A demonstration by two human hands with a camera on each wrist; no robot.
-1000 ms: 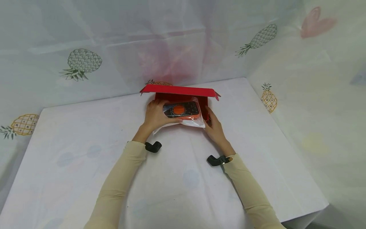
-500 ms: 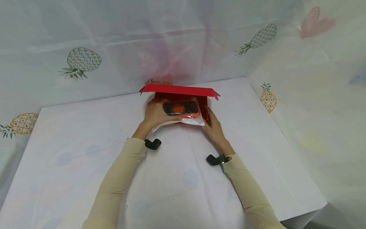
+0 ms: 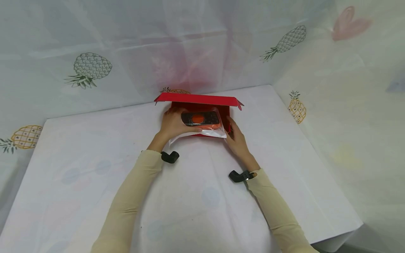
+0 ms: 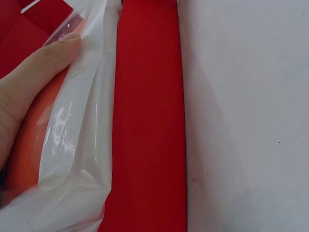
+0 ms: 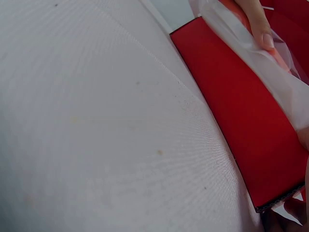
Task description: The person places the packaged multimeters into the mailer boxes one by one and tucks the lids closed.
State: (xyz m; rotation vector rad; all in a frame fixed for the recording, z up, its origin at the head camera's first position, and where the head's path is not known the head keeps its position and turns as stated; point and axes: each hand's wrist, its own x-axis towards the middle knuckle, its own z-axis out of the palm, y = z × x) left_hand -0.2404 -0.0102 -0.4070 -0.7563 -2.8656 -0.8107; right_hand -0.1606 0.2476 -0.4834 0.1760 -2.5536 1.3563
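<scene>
An orange and black multimeter [image 3: 207,118] with a round orange dial lies in a plastic bag [image 3: 215,133], clear on top and white below. My left hand [image 3: 172,124] grips its left end, thumb along the front edge. Under the meter is a red cardboard box [image 4: 149,116], its lid [image 3: 199,99] raised at the back. In the left wrist view the bag droops over the box's front wall. My right hand [image 3: 238,141] holds the box's right end at the front corner; some of its fingers [image 5: 282,220] show below that corner in the right wrist view.
A white cloth covers the table [image 3: 104,196], whose right front corner shows at lower right. Behind the box hangs a pale curtain [image 3: 133,63] printed with pineapples. A black wrist camera [image 3: 169,157] sits on the left wrist, another [image 3: 238,176] on the right.
The multimeter and its bag have sunk slightly toward the box, the left hand moving with them. The right hand and the box stay in place.
</scene>
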